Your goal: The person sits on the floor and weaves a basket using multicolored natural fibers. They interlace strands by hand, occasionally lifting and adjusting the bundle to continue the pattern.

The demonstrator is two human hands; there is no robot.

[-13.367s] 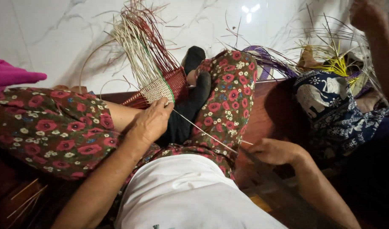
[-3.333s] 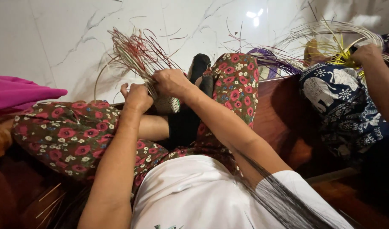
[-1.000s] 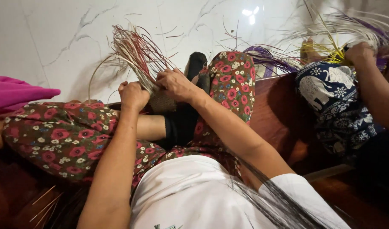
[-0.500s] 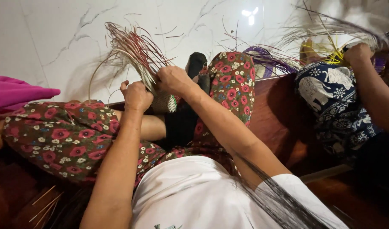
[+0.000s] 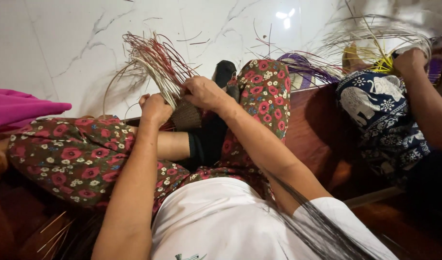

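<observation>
White marble floor [image 5: 62, 43] lies behind; beside a co-worker's hand [image 5: 409, 60], our left hand [image 5: 156, 108] and right hand [image 5: 206, 92] grip the woven basket's [image 5: 186, 115] strands [image 5: 153, 62].

The right hand [image 5: 206, 92] hides part of the woven piece [image 5: 186, 115]. The co-worker's strands [image 5: 370, 36] are blurred, their arm cut off at the frame's edge.

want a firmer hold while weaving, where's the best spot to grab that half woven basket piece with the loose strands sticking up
Probably by the tight woven base, low down where the left hand and right hand already meet it, coming from both sides. That part looks dense and firm; the loose red and pale strands fan upward and would likely bend.
</observation>
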